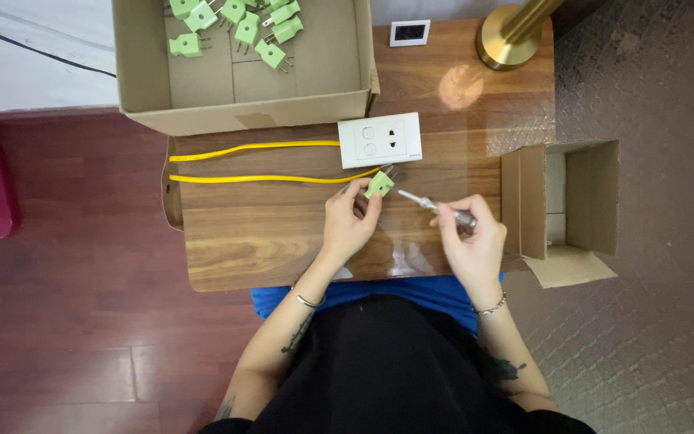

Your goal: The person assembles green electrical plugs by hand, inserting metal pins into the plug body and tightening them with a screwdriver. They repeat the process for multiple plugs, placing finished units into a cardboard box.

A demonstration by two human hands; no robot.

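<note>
Green plug [379,185] pinched in left hand [347,225], screwdriver [435,207] in right hand [471,241] — spare plugs [242,28] fill cardboard box [323,88].

Head cam, straight down, mid-range over wooden table [283,241], single view

Left hand [347,227] pinches a green plug [379,185]; right hand [474,241] grips a screwdriver [437,208].

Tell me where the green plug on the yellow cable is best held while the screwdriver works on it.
Probably by the green plug's flat body sides, from the lower left as the left hand does. Prongs point upper right, and the screwdriver in the right hand comes from the right.
</note>
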